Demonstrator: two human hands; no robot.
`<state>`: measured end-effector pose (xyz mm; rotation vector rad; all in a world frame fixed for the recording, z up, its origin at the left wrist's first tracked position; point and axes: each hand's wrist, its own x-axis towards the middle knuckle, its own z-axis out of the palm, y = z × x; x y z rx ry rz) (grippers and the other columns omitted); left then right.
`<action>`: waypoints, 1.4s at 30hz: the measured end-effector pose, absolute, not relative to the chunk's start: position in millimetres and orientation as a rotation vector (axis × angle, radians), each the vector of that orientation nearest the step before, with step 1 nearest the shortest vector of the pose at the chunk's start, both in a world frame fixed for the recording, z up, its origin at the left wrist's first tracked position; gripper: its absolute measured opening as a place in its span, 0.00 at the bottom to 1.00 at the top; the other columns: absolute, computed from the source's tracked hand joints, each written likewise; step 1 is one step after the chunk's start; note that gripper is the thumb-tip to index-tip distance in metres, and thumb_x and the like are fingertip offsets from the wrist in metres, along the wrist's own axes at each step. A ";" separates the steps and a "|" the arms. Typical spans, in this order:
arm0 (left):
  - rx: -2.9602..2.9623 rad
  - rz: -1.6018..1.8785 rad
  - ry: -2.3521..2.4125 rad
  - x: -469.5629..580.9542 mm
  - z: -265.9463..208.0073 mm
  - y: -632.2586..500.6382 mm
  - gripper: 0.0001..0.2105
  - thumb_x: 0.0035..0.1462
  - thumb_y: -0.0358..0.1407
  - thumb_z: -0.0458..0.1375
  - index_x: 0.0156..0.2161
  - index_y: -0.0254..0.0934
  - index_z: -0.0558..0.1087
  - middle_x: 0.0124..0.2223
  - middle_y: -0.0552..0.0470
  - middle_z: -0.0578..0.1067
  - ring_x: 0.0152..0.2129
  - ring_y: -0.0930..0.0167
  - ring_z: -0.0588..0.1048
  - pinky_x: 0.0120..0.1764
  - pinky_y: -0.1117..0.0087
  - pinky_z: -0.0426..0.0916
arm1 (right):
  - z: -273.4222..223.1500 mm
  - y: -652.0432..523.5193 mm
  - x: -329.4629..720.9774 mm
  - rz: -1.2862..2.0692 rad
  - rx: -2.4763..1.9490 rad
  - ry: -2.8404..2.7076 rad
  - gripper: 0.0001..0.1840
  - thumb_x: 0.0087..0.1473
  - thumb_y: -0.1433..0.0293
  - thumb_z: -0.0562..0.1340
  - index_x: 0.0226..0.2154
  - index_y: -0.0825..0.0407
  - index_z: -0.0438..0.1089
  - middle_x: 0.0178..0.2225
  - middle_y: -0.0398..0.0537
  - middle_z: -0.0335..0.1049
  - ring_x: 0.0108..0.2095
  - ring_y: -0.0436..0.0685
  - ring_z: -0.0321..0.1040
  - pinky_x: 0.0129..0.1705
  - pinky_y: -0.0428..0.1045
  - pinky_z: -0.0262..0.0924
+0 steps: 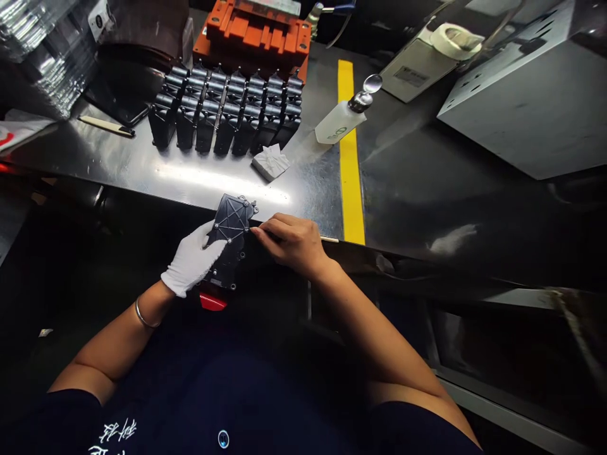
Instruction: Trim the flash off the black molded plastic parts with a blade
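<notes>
The left hand, in a white cloth glove, has a tight hold on a flat, long black part that looks like hard plastic, with thin raised lines that cross on its face and small round loops at its rim. The part is held up at the near edge of the shiny grey metal bench, and from above its top end covers a bit of that edge. The right hand is bare, and its thumb and pointing finger come together at the right side of the part; I cannot tell if they grip it or something tiny. The part looks stiff and quite light, so it should not bend. Its smooth face may be a bit slippery, and the little loops might snap if pushed hard. The long sides look like the best place to hold it. Farther in from the near edge of the bench, many shiny black blocks stand side by side, with a small, crumpled white pad just beside them. To the right, a cloudy white plastic bottle stands next to a yellow stripe.
</notes>
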<state>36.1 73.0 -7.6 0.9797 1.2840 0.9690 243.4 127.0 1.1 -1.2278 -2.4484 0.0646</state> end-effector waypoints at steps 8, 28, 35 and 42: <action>0.993 0.945 1.243 33.8 -8.0 73.7 0.21 0.53 0.38 0.60 0.53 0.36 0.71 0.37 0.51 0.80 0.32 0.69 0.78 0.36 0.72 0.72 | 6.4 133.6 246.4 0.142 -1.187 -2.508 0.19 0.61 0.61 0.55 0.25 0.52 0.72 0.24 0.46 0.71 0.24 0.49 0.63 0.26 0.46 0.49; 0.976 0.959 1.258 36.4 -10.1 76.2 0.23 0.53 0.38 0.61 0.55 0.37 0.71 0.38 0.51 0.80 0.32 0.69 0.78 0.35 0.72 0.72 | 8.1 139.8 248.3 0.124 -1.167 -2.535 0.20 0.61 0.60 0.55 0.24 0.52 0.73 0.22 0.45 0.69 0.23 0.49 0.61 0.25 0.46 0.47; 0.966 0.972 1.264 38.4 -10.0 75.9 0.24 0.53 0.39 0.61 0.56 0.36 0.70 0.37 0.51 0.80 0.33 0.68 0.78 0.36 0.71 0.73 | -1.5 133.9 247.9 0.137 -1.206 -2.405 0.19 0.61 0.61 0.56 0.24 0.52 0.73 0.22 0.46 0.71 0.22 0.49 0.64 0.25 0.45 0.50; 0.977 0.966 1.254 38.4 -8.8 75.2 0.23 0.54 0.39 0.61 0.55 0.37 0.70 0.38 0.50 0.80 0.34 0.67 0.78 0.37 0.71 0.73 | -8.0 131.2 250.2 0.206 -1.216 -2.294 0.18 0.60 0.61 0.57 0.24 0.52 0.72 0.22 0.46 0.72 0.22 0.49 0.66 0.25 0.45 0.53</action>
